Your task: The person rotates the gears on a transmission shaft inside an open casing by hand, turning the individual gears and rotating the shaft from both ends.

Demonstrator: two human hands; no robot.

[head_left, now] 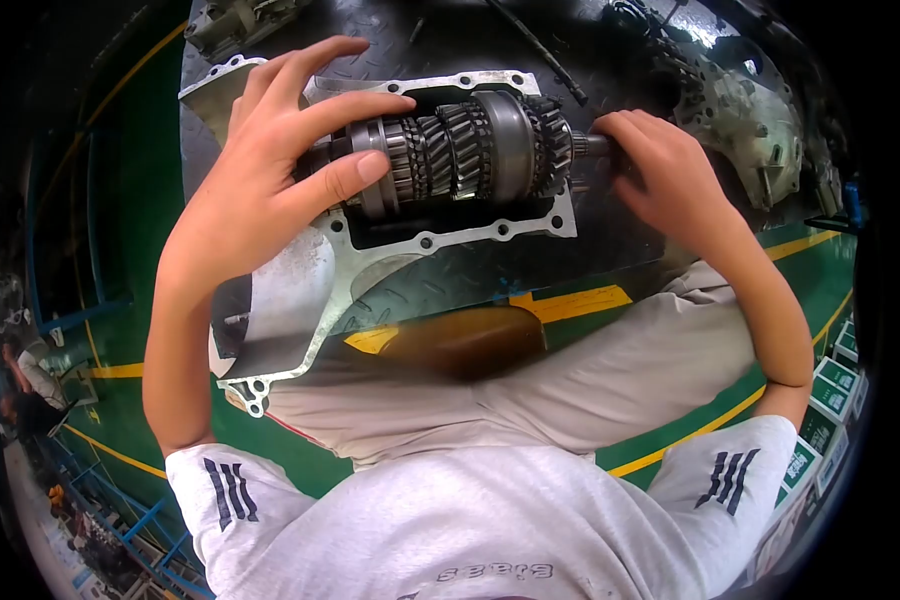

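A gear shaft (463,145) with several toothed gears and a smooth broad ring lies lengthwise in an open metal gearbox housing (480,232). Over its left end is my left hand (257,165), fingers spread, with thumb and index finger on either side of the shaft. Whether they press on it, I cannot tell. At the other end, my right hand (662,170) has its fingers curled around the thin splined tip of the shaft, just beyond the housing's right edge. The fingertips there are partly hidden.
The housing rests on a dark, textured workbench (410,290). A long metal rod (540,50) lies behind it, and another metal casing (745,135) sits at the right. Below the bench edge are a brown stool (465,340) and my legs, over a green floor with yellow lines.
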